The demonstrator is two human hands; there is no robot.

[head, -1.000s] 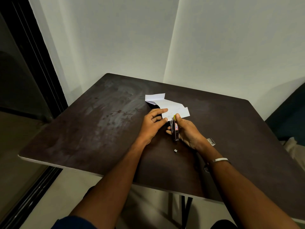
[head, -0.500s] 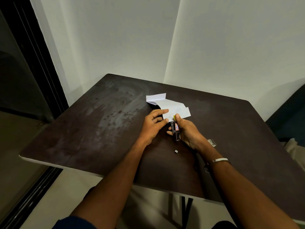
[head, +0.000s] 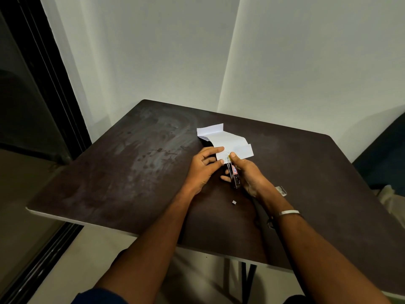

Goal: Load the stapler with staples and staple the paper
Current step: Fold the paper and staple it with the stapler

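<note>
A folded white paper (head: 228, 141) lies on the dark table (head: 131, 172), its far flap curled up. My left hand (head: 202, 170) pinches the paper's near corner between thumb and fingers. My right hand (head: 247, 174) grips a small dark stapler (head: 234, 175) with a red label, thumb on its front end. The stapler's nose sits over the same near edge of the paper, right beside my left fingertips.
A tiny grey piece, maybe a bit of staple strip (head: 234, 202), lies on the table just below my hands. A small clear packet (head: 281, 190) rests right of my right wrist. The table's near edge (head: 87, 222) runs under my forearms; walls close the far side.
Almost nothing has moved. Both hands keep the same hold on paper and stapler, with only a slight shift of the view.
</note>
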